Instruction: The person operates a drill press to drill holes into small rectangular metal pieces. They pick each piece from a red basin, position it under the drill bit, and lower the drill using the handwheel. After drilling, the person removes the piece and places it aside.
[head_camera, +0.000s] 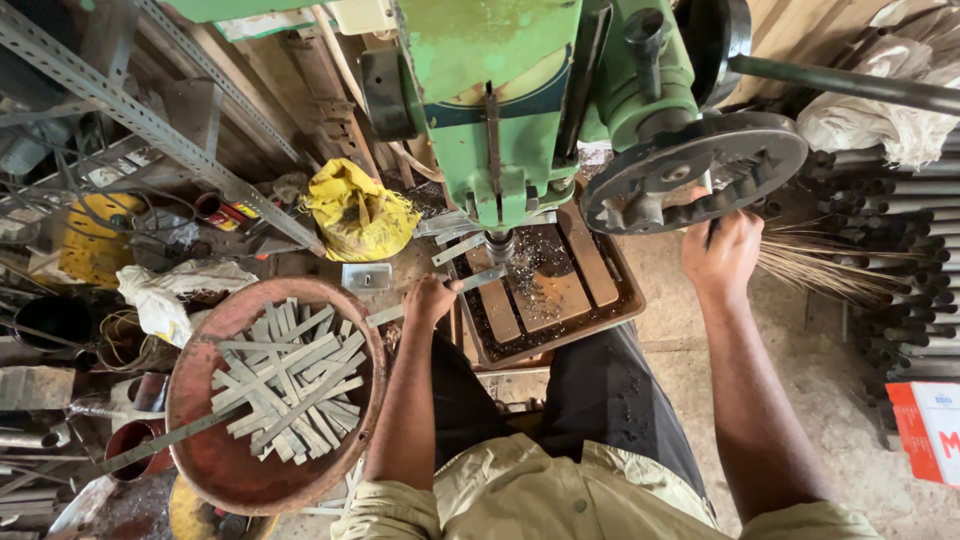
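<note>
My left hand (432, 299) grips a flat grey metal strip (478, 282) and holds its far end under the punch (499, 246) of a green press machine (500, 90). My right hand (722, 250) is closed on the rim of the machine's dark round handwheel (695, 170). Below the punch sits a rusty brown tray (620, 300) with wooden slats and metal shavings. At my left, a rust-red round pan (205, 440) holds several more grey metal strips (285, 385) heaped crosswise.
A yellow sack (355, 210) lies behind the pan. Angle-iron bars (150, 125), cans and scrap crowd the left side. Dark metal rods (900, 290) are stacked at the right beside a straw broom (820, 265) and a red-and-white box (930, 430). White sacks (880, 110) lie upper right.
</note>
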